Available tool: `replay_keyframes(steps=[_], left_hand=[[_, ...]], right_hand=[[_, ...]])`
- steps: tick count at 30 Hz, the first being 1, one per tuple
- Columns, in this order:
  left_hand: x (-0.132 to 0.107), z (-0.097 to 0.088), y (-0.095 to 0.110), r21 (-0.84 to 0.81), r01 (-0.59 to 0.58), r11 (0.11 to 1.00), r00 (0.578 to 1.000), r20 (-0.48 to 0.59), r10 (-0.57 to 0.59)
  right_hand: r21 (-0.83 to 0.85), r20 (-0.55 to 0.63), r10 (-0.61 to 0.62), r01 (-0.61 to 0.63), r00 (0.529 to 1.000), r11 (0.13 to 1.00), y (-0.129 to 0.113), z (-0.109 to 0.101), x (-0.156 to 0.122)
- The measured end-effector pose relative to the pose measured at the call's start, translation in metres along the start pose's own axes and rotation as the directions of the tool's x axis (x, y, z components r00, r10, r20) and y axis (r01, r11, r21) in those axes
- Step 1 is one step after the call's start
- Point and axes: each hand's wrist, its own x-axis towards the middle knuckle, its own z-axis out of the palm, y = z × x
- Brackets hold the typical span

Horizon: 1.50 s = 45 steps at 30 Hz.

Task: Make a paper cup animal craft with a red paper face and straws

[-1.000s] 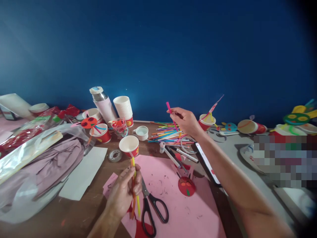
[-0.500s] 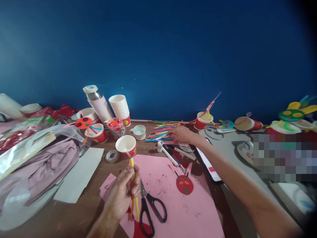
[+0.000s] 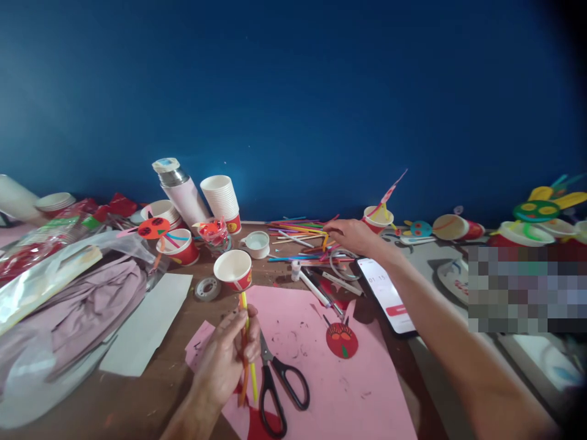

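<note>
Wooden desk (image 3: pixel 137 397) before blue wall (image 3: pixel 293 91). Pink paper sheet (image 3: pixel 334 391) across front, black-handled scissors (image 3: pixel 279 388) on it, red paper face (image 3: pixel 342 340) nearby. Left grip (image 3: pixel 222 360) closed around upright yellow and orange straws (image 3: pixel 244 391), their tops just below red-and-white paper cup (image 3: pixel 232 270). Right grip (image 3: pixel 351 237) reaching, fingers at heap of colored straws (image 3: pixel 298 235); whether holding anything, cannot tell. Phone (image 3: pixel 384 294) just beside.

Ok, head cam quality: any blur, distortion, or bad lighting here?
Head view: wide-angle bowing along the back edge of the wooden table; corners darken, worst at top right of the blue wall; pixelated block hides the right side; left hand and yellow straw look sharp; right forearm softens toward the bottom edge.
</note>
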Motion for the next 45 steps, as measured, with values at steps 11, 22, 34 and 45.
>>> replay_keyframes(steps=[11,22,34,45], left_hand=[[0.002,0.0,0.0,0.006,-0.019,1.0,1.0,-0.007,0.019],[0.002,-0.004,0.002,0.003,-0.033,0.999,0.999,0.007,0.033],[0.002,-0.005,0.002,-0.004,-0.052,0.999,0.999,0.011,0.052],[-0.001,0.005,0.007,-0.064,-0.272,0.96,0.956,-0.129,0.263]], right_hand=[[-0.033,0.06,-0.074,0.076,0.995,0.997,-0.008,0.012,-0.025],[0.032,-0.09,-0.161,0.164,0.983,0.986,-0.008,0.023,-0.015],[0.953,-0.239,0.395,0.137,0.887,0.269,-0.046,-0.006,-0.027],[0.999,0.011,0.114,-0.007,0.993,-0.034,-0.133,0.015,-0.068]])
